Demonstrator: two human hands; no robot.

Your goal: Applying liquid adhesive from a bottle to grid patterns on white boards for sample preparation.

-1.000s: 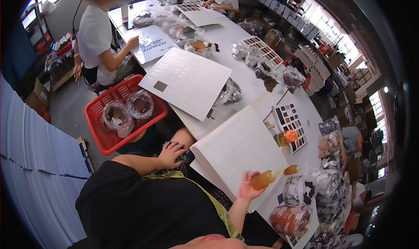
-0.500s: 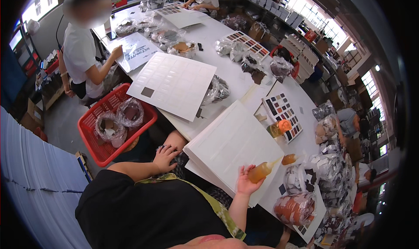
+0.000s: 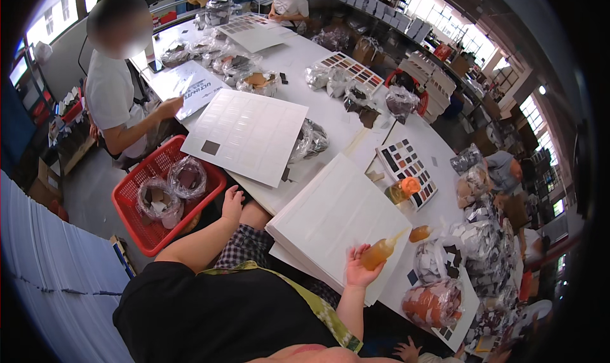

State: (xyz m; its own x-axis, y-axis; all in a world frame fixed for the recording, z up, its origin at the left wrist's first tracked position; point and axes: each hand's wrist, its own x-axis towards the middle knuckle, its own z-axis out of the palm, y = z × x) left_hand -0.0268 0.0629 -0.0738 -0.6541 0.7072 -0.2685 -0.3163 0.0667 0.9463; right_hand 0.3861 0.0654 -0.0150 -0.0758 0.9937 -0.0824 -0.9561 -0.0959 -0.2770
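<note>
My right hand is closed round a soft squeeze bottle of amber liquid, its thin nozzle tilted up to the right. Beneath it lies a thick stack of white boards, the top one marked with faint rows. My left hand is raised above my lap, between the red basket and the table edge. Its fingers point upward, look somewhat apart and hold nothing. A second amber bottle lies beyond the stack's right side. An orange-capped bottle stands by the stack's far corner.
A red basket with bagged pieces is at my left. A white board with one dark swatch overhangs the table. Swatch cards and plastic bags lie right. A co-worker stands left; another person's hand shows below.
My left hand has lifted off my thigh toward the table edge. My right hand keeps the bottle in nearly the same place. Another person's hand has appeared at the lower edge.
</note>
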